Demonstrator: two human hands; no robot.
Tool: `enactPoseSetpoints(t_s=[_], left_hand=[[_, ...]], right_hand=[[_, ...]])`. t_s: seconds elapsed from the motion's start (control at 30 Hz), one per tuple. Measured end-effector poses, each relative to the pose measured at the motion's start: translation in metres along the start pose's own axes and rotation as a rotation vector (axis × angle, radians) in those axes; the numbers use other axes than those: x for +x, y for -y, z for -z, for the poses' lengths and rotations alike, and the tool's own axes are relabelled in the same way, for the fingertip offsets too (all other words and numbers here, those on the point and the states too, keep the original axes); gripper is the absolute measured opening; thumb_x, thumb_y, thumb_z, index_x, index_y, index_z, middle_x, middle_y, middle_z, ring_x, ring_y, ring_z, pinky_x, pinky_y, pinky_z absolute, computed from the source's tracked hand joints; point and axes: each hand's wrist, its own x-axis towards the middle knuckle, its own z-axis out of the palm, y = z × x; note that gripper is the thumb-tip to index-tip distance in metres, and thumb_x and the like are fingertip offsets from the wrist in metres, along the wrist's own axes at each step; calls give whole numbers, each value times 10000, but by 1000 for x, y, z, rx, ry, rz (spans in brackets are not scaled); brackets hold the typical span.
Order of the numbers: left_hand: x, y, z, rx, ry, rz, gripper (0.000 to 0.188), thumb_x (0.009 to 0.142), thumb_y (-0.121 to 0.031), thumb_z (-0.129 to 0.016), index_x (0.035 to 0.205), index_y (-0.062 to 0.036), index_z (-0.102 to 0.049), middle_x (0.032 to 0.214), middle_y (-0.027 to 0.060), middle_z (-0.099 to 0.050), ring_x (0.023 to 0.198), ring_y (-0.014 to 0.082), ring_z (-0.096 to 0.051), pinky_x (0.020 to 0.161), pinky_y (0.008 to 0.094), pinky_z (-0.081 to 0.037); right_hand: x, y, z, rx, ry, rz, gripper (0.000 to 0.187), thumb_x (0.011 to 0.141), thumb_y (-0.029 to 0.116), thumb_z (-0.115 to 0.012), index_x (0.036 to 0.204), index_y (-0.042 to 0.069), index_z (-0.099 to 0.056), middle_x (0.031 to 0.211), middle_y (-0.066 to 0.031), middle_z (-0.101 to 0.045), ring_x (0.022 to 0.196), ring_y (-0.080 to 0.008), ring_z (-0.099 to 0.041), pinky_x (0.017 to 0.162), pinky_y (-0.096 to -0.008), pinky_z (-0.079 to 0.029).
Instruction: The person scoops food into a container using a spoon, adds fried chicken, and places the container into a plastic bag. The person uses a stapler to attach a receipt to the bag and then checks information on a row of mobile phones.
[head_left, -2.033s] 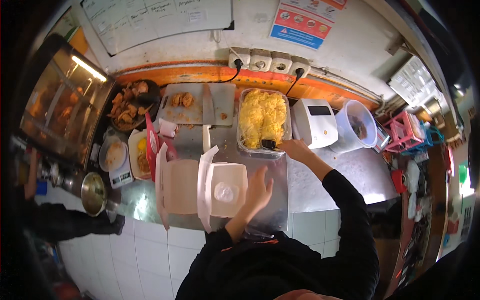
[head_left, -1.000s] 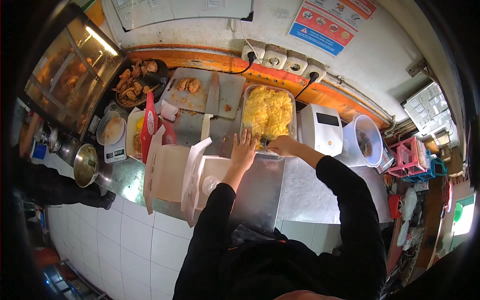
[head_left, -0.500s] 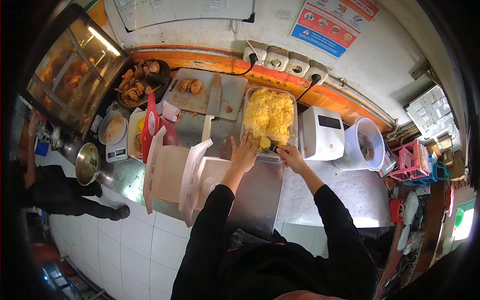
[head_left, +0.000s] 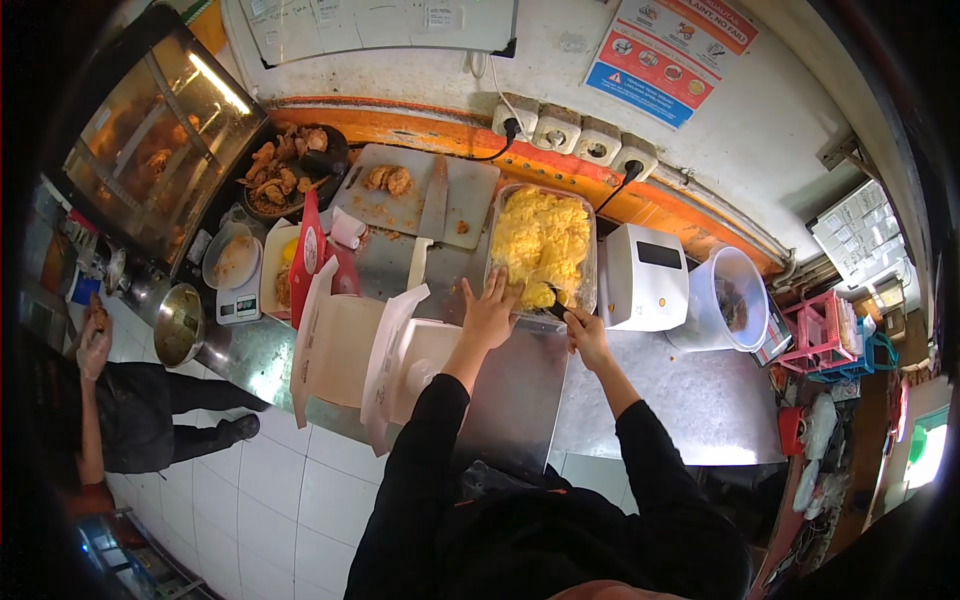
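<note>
Head view: the left hand (head_left: 487, 315) lies with fingers spread flat against the near rim of the clear tray (head_left: 500, 215) of yellow rice (head_left: 542, 240). Right hand (head_left: 585, 335) fingers clench a dark scoop (head_left: 553, 305) (its tip in the rice), just beyond them on the desk (head_left: 650, 390).

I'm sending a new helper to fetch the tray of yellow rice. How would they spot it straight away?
Start at the row of wall sockets above the steel counter; directly below them sits the clear rectangular tray of yellow rice. It lies between the white cutting board and the white box-shaped appliance. It is the only container heaped with bright yellow food.
</note>
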Motion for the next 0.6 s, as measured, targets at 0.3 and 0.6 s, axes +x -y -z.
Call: enactPoseSetpoints(t_s=[0.3, 0.6], left_hand=[[-91, -25, 59, -635, -386, 155, 463, 753, -185, -534, 1156, -23, -375, 1089, 187, -450, 1006, 343, -425, 865, 407, -329], [-204, -1, 31, -319, -191, 555, 177, 691, -86, -531, 846, -35, -463, 784, 128, -494, 812, 307, -472, 797, 412, -344]], right_hand=[[-24, 3, -4, -79, -309, 77, 176, 829, 152, -478, 847, -3, -559, 511, 36, -351, 402, -45, -322, 323, -208, -340], [-49, 8, -12, 4, -343, 92, 218, 836, 151, -473, 964, -9, -547, 496, 53, -325, 385, -27, -282, 320, -192, -283]])
